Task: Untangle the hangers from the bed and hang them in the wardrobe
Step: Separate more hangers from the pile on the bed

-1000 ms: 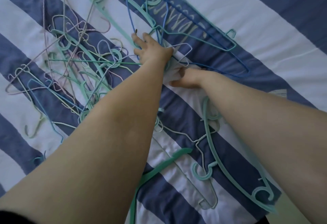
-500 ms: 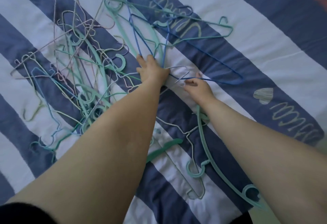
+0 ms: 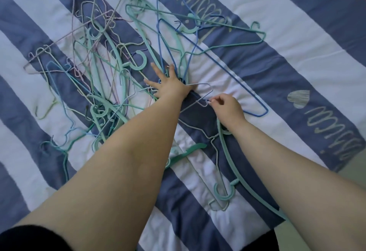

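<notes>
Tangled hangers (image 3: pixel 103 84) piled left on striped bedcover (image 3: pixel 297 56). Left hand (image 3: pixel 168 86) flat, fingers spread, pressing on blue hangers (image 3: pixel 198 52). Right hand (image 3: pixel 227 108) fingertips (image 3: pixel 211 101) pinched on thin grey wire hanger (image 3: pixel 202 96). Mint hanger (image 3: pixel 233 159) under right forearm.

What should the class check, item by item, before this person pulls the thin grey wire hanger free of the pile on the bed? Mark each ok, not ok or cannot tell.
1. Right hand has hold of the grey wire hanger: ok, fingertips pinch its bent end.
2. Left hand steadies the pile: ok, it presses flat on the hangers.
3. Grey hanger free of others: not ok, its far end runs under the left hand beside the blue wire hanger.
4. Pull path toward the person clear: not ok, a teal plastic hanger lies under the right wrist.
5. Wardrobe ready: cannot tell, not in view.
</notes>
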`<state>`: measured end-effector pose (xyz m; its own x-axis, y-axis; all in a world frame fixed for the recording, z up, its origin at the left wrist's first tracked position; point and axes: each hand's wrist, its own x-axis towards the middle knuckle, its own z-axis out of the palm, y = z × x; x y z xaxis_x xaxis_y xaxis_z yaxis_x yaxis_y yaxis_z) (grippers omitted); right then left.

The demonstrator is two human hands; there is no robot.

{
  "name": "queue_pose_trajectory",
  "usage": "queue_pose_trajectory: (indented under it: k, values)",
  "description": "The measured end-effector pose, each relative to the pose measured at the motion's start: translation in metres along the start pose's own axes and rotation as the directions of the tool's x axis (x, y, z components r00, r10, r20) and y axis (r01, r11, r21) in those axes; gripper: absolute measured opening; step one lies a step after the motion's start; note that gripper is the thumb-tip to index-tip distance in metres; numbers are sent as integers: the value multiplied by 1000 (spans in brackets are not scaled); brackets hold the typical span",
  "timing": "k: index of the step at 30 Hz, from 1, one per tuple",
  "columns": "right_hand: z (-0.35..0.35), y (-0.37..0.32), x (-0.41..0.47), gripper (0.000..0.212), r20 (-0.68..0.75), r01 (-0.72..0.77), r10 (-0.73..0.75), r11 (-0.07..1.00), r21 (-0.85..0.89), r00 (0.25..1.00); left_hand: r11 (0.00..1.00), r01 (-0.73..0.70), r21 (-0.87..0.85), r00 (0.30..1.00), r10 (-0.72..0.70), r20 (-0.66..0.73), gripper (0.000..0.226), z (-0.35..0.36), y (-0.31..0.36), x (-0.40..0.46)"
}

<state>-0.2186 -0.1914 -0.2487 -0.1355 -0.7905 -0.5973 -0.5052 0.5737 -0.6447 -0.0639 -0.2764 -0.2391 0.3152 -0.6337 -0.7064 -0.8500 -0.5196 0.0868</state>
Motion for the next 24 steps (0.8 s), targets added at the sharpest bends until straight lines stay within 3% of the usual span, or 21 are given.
queue_pose_trajectory:
  k: [8,14,19,24]
  values:
    - [7,4,2,14,95,-28,23,999,45,995,999,25,-21,999,-24,22,115,-14,-27,21]
    - [10,1,1,15,71,-43,37,996,82,997,996,-14,-89,999,10,-42,98,-15,-26,24]
    - [-1,-4,-18,14,-36,-4,7,996,86,999,997,-67,-50,998,66,-6,98,-6,-29,13]
    - [-18,-9,-50,16,-238,151,-129,986,74,963,987,-145,-75,989,147,19,93,-3,-24,-12]
